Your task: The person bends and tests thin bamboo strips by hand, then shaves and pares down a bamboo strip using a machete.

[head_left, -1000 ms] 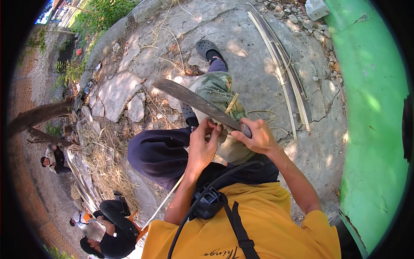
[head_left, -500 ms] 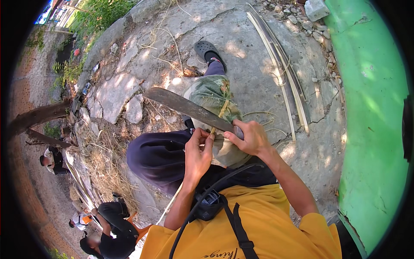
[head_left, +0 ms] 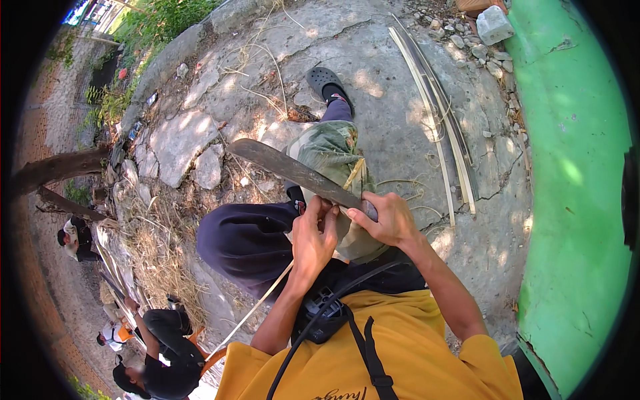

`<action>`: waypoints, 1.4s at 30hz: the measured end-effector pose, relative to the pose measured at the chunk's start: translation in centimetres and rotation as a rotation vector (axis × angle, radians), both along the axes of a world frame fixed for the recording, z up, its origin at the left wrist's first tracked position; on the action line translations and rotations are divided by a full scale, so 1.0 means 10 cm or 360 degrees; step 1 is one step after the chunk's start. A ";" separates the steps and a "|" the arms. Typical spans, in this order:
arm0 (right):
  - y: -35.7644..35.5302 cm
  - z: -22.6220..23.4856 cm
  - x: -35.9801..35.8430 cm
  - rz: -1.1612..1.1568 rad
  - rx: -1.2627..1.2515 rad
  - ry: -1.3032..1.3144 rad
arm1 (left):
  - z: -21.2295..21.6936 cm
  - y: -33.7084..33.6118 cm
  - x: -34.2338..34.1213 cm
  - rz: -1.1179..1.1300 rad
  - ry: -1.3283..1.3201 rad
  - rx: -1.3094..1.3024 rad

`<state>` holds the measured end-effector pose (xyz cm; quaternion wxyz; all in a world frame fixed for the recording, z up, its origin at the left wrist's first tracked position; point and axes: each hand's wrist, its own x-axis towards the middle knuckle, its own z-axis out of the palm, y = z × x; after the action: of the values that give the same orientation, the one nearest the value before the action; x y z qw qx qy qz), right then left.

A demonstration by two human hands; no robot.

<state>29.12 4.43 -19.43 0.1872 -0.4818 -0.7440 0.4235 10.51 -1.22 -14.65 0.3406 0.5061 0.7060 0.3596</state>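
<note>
My right hand (head_left: 390, 219) is wrapped round the near end of a long, broad machete (head_left: 293, 168) with a dark, worn blade. The blade slants up to the left across my thigh, over a camouflage cloth (head_left: 327, 148). Close under the blade, my left hand (head_left: 315, 233) pinches a thin, pale bamboo strip (head_left: 357, 175). One end of the strip shows past the blade on the cloth, where it looks bent or split. A long pale length trails behind my left forearm toward the lower left. Where blade and strip meet is hidden by my fingers.
Long split bamboo strips (head_left: 443, 127) lie on the cracked concrete at right, beside a green wall (head_left: 567, 167). Thin shavings (head_left: 270, 63) are scattered ahead. Dry straw (head_left: 163, 247) and a tree branch (head_left: 63, 175) are at left. A person in black (head_left: 167, 350) sits lower left.
My left hand has moved slightly right and up, closer to the blade and my right hand. The strip's far end has shifted, and more of its trailing length shows.
</note>
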 end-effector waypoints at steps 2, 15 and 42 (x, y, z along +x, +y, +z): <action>0.05 0.01 0.04 0.0004 -0.0144 0.0059 | 0.06 -0.03 -0.02 -0.0034 -0.0058 -0.0179; -0.03 0.12 0.03 -0.0081 -0.0063 -0.0028 | -0.09 -0.01 -0.20 -0.0050 -0.0511 -0.0418; -0.03 0.17 -0.08 -0.0104 -0.0017 -0.0142 | -0.02 -0.01 0.04 0.0020 0.0020 -0.0134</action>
<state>28.35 4.10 -17.75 0.1650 -0.5253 -0.7332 0.3992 10.94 -1.31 -14.81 0.3547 0.4891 0.7259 0.3287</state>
